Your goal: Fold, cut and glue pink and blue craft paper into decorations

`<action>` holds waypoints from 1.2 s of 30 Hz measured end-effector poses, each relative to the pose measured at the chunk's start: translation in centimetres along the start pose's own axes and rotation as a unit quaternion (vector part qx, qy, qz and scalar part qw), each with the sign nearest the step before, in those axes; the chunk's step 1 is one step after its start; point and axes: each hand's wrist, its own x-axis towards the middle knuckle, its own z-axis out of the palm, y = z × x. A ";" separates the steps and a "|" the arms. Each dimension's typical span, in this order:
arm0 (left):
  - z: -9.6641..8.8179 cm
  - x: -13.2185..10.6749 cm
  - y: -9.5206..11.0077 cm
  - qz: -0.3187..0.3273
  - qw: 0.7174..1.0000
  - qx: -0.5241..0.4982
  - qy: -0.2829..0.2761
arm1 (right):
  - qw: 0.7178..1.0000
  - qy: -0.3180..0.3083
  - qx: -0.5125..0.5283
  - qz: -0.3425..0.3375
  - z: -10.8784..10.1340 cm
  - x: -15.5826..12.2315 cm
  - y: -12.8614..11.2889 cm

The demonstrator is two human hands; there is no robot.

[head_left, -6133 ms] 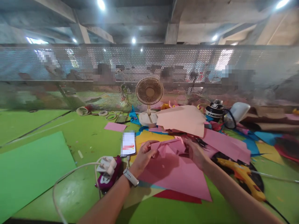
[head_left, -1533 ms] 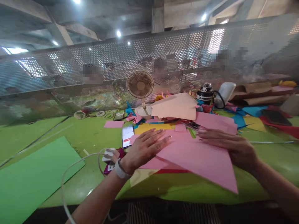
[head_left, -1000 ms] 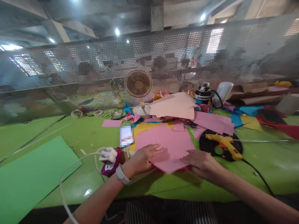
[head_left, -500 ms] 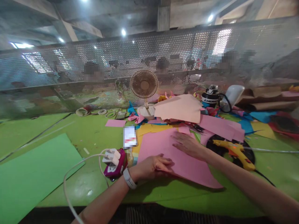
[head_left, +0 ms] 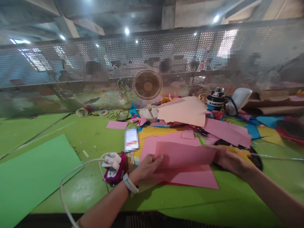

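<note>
A pink paper sheet (head_left: 185,153) is lifted a little above another pink sheet (head_left: 190,177) that lies flat on the green table (head_left: 95,196). My left hand (head_left: 147,167), with a white watch on its wrist, pinches the lifted sheet's left edge. On the right, my right hand (head_left: 229,158) grips the sheet's other edge, fingers curled round it. The sheet hangs between both hands, facing me.
A phone (head_left: 131,139) and a purple charger with white plug (head_left: 114,164) lie left of the paper. A small fan (head_left: 147,91), a heap of coloured paper (head_left: 187,112), a black bottle (head_left: 217,101) and tape rolls (head_left: 83,112) stand behind. A green sheet (head_left: 33,171) covers the left. A perforated screen (head_left: 71,72) closes the back.
Both hands lay flat on the pink paper half a second ago. Now they have taken a pink sheet by its left and right edges and raised it off the table.
</note>
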 end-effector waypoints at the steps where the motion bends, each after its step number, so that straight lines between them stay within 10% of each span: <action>1: 0.0 0.0 0.0 -0.001 1.000 -0.005 0.006 | 1.000 -0.002 -0.019 0.011 0.2 0.2 0.1; 13: -0.2 -0.7 0.6 0.099 0.989 -0.035 -0.106 | 0.962 0.055 -0.269 -0.006 -0.4 0.7 0.3; 21: 0.3 -0.2 0.1 0.111 0.991 0.003 -0.075 | 0.813 0.109 -0.550 -0.155 1.7 -0.2 -1.0; 26: 0.5 0.4 -0.6 0.076 0.996 0.017 -0.036 | 0.810 0.087 -0.565 -0.132 2.7 3.0 -1.6; 31: 1.0 0.8 -0.6 0.063 0.998 0.016 0.015 | 0.775 0.263 -0.573 -0.044 1.5 5.9 -3.2; 36: 1.2 0.5 -0.1 0.108 0.992 0.055 0.038 | 0.843 0.135 -0.511 -0.100 4.9 3.9 -2.3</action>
